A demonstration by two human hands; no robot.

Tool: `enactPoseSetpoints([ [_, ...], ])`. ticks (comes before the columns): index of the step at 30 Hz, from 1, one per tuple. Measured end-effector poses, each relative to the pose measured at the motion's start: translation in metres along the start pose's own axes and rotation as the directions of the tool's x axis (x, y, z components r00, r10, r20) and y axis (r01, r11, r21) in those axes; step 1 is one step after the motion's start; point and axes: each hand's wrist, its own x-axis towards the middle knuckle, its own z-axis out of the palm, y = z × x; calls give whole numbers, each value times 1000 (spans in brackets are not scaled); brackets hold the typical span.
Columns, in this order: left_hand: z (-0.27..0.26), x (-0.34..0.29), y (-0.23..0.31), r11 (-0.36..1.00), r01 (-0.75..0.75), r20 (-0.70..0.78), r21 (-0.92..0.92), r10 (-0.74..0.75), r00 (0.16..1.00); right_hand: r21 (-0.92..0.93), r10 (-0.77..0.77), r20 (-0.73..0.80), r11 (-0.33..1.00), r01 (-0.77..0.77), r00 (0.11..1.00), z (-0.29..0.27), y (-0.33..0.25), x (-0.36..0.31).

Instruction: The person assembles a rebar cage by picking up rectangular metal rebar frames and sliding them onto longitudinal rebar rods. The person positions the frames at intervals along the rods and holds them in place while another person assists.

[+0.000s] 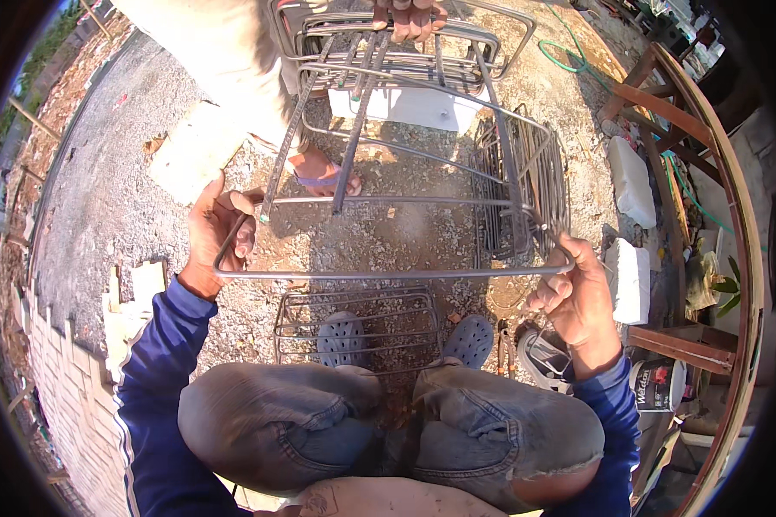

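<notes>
A rectangular steel rebar stirrup (388,275) spans the space in front of my knees, held level at its two near corners. My left hand (222,231) closes round its left corner. At the right corner, my right hand (580,297) pinches the bar between thumb and fingers. Beyond it, straight ribbed rebar rods (353,146) slope toward me from a bundle of stirrups (397,65). A co-worker's hand (409,19) grips the top of that bundle. The far side of my stirrup lies near the rods' ends; whether they touch I cannot tell.
More stirrups (535,185) are stacked at right, and a few (353,302) lie by my clogs. Pincers (503,349) and a paint bucket (658,385) sit right. White blocks (631,183), a wooden frame (716,129) and a green hose (569,59) border the gravel. A co-worker's sandalled foot (326,172) stands ahead.
</notes>
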Motion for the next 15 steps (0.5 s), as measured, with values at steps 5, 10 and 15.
enactPoseSetpoints([
  [5,25,51,42,991,63,-14,114,-62,998,-106,-127,28,986,129,991,33,-46,21],
  [10,43,123,70,817,158,-47,554,-159,986,-471,-198,-45,868,154,979,37,-74,74],
  [15,48,161,47,566,3,-107,825,150,983,-883,-583,69,341,321,809,4,-61,141],
])
